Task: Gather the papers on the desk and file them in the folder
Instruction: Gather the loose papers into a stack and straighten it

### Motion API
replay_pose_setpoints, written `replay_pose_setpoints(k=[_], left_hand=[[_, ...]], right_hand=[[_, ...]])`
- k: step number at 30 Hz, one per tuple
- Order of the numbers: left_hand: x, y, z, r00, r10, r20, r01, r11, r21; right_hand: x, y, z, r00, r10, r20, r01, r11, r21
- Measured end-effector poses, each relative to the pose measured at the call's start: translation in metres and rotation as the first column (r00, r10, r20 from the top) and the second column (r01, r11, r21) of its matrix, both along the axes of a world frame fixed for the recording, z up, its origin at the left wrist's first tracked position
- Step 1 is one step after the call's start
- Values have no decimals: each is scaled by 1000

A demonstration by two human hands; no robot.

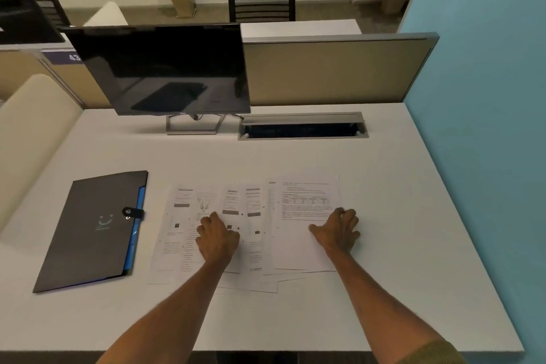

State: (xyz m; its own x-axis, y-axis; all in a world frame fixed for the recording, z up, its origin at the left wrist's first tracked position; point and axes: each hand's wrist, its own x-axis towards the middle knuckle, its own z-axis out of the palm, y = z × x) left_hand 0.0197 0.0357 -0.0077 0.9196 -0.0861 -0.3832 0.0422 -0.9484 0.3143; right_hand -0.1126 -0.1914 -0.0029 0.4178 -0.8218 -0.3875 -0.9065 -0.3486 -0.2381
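Several printed white papers [295, 245] lie overlapping in a loose spread across the middle of the white desk [384, 289]. My left hand [217, 238] rests palm down on the left sheets, fingers curled against the paper. Over on the rightmost sheet, my right hand [336, 230] presses down near its right edge, fingers bent. Neither hand has a sheet lifted. A dark grey folder [88, 233] with a blue inner edge and a snap strap lies closed at the left, apart from the papers.
A dark monitor [159, 68] on a stand occupies the back left. A cable slot [301, 128] is set into the desk behind the papers. A beige partition [334, 71] borders the rear, a blue wall [487, 97] the right.
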Motion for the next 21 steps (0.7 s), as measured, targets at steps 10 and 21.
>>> replay_pose_setpoints(k=[10, 21], left_hand=[[17, 14, -1, 997, 70, -31, -75, 972, -225], [27, 17, 1, 976, 36, -214, -134, 877, -462]], right_hand=[[26, 49, -2, 992, 125, 16, -125, 992, 1], [52, 107, -4, 980, 173, 104, -182, 979, 93]])
